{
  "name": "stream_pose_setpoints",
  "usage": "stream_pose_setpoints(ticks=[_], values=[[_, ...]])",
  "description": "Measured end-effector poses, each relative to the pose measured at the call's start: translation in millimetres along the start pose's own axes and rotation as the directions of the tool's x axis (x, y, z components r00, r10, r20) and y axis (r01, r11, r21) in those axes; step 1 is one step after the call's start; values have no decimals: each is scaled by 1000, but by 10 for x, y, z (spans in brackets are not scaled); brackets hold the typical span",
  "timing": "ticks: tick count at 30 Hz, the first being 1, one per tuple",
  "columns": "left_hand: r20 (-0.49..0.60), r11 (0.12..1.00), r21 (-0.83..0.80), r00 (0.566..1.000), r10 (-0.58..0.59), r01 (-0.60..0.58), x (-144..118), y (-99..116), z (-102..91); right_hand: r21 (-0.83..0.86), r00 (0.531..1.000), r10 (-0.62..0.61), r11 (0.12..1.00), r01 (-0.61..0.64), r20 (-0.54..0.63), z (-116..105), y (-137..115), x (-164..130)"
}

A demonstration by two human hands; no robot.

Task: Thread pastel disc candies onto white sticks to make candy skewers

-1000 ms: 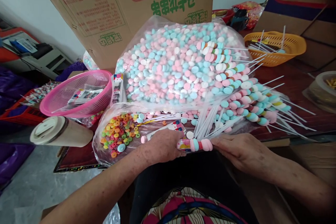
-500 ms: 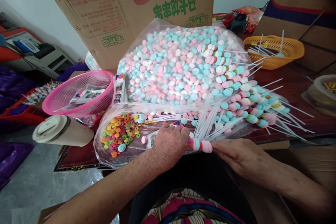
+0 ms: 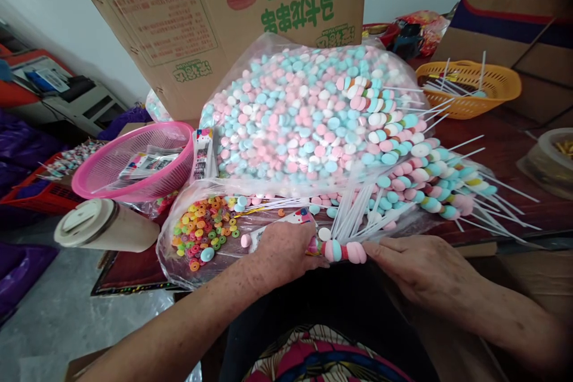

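At lower centre of the frame, the left hand (image 3: 286, 250) and right hand (image 3: 416, 265) gripped a candy skewer (image 3: 342, 250) between their fingers. Since a second earlier it had gained another pink piece, its stack now longer, beside the loose white sticks (image 3: 358, 212).

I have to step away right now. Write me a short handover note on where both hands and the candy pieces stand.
Left hand: closed on one end of the candy skewer, resting on the plastic sheet.
Right hand: fingertips against the skewer's other end.
Things: the skewer carries pink, blue and white pieces. Ring candies lie left of the left hand; bare sticks fan out just behind the skewer; the big candy bag sits beyond.
Done: a pile of finished skewers lies to the right, against the bag.
Left: many loose candies and bare sticks remain; the held skewer looks shorter than the finished ones.
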State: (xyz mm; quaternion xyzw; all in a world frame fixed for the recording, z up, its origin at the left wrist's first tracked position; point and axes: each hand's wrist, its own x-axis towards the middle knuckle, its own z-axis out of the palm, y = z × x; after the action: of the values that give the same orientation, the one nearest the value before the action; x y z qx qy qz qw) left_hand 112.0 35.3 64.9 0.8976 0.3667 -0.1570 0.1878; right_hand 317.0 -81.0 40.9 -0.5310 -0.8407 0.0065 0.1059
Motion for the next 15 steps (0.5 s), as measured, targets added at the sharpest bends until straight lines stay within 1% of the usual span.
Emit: stream_pose_setpoints(ticks=[1,4,6,8,11,15], values=[[4,1000,17,1000,-8,8,-5,25,19,-2,1000,-1,1000,1,4,4,1,2],[28,998,-11,998,54,-54,-6,59,60,-55,999,-16,998,15,-29,3,6,27],[23,993,-77,995,95,-93,0,61,79,-130,995,-51,991,39,-91,-7,6,56],[12,973,-182,990,143,-139,5,63,88,-202,986,-100,977,72,-135,-21,2,89],[23,923,-329,975,220,-201,12,80,73,-233,977,-177,962,145,-123,-43,-4,135],[55,866,-448,960,276,-223,62,90,7,-220,973,-208,958,182,-100,-64,-3,179]])
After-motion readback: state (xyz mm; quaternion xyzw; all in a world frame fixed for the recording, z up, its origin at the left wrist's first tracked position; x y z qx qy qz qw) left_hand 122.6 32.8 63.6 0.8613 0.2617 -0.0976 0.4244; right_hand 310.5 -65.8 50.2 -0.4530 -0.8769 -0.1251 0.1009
